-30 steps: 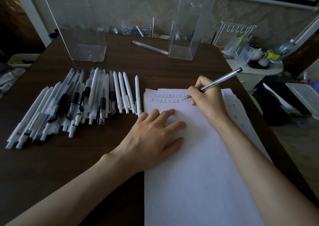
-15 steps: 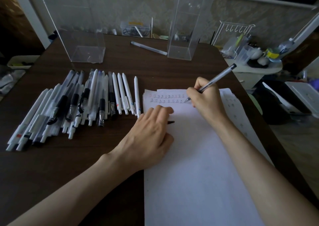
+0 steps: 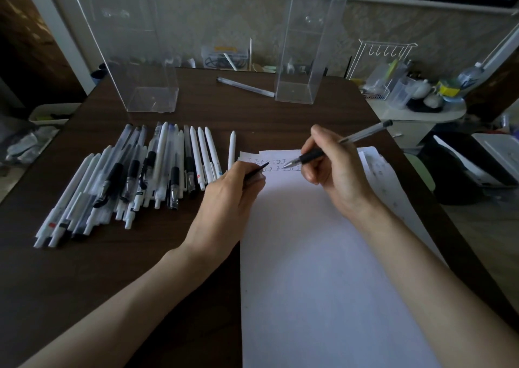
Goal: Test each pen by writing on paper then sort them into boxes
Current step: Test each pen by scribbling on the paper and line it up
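Gripped in right hand (image 3: 334, 168): clear pen (image 3: 356, 136), tip at the written rows near the far edge of the paper (image 3: 323, 283); pinched in left hand (image 3: 227, 199): black cap (image 3: 257, 171), at the paper's far left corner; pile of pens (image 3: 126, 176) on the left half of the table (image 3: 84, 283); left box (image 3: 151, 98) and right box (image 3: 297, 92) upright near its far edge.

1. A dark wooden table (image 3: 84, 269) filled the left and centre of the frame.
2. A patterned wall (image 3: 224, 22) ran across the top, behind the table's far edge.
3. A clear tub (image 3: 224, 55) of dark cables stood at upper centre, by the wall.
4. A white wire rack (image 3: 384, 50) with a row of hooks rose at upper right.
5. A white side shelf (image 3: 415, 114), crowded with small containers, stood just beside the table's right edge.
6. A white teapot (image 3: 421, 89) sat on that shelf.
7. A pale tray (image 3: 50, 112) lay at the left edge, below table level.
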A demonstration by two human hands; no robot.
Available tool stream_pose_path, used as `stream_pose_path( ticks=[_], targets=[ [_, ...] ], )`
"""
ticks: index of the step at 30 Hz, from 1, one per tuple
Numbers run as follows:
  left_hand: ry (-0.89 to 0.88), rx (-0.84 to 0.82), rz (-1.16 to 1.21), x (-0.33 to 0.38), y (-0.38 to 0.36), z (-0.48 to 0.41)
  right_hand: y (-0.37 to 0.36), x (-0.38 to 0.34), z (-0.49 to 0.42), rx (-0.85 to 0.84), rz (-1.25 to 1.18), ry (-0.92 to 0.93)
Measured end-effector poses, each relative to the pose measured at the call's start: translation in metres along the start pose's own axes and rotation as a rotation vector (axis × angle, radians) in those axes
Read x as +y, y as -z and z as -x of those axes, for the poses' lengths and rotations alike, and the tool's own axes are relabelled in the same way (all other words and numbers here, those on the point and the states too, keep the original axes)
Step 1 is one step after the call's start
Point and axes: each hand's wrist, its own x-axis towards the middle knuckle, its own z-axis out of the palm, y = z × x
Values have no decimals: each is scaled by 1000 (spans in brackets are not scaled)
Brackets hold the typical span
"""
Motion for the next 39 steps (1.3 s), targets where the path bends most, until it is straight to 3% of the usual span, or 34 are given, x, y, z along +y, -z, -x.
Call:
stream_pose_path(
  ticks=[11,15,19,28,32,35,39],
  targets=[
    [-126,-27,-54,4,4,2,-16,-3,11,-164,121,-18],
    [-180,-36,-90,5,3,2,-23,0,12,-88,189,19],
    [-181,-8,-115,3,1,1,-32,5,10,-5,158,-56],
    [-268,75,-171,-2,1,6,-46,3,16,-1,145,-87],
    [-194,203,-234,0,7,-2,-49,-16,-2,-166,248,-103],
    [-88,396,-521,-10,28,-14,-48,-20,-38,-103,426,-80],
    [256,292,-799,-24,48,-20,-41,2,-99,24,895,-4]
  ],
)
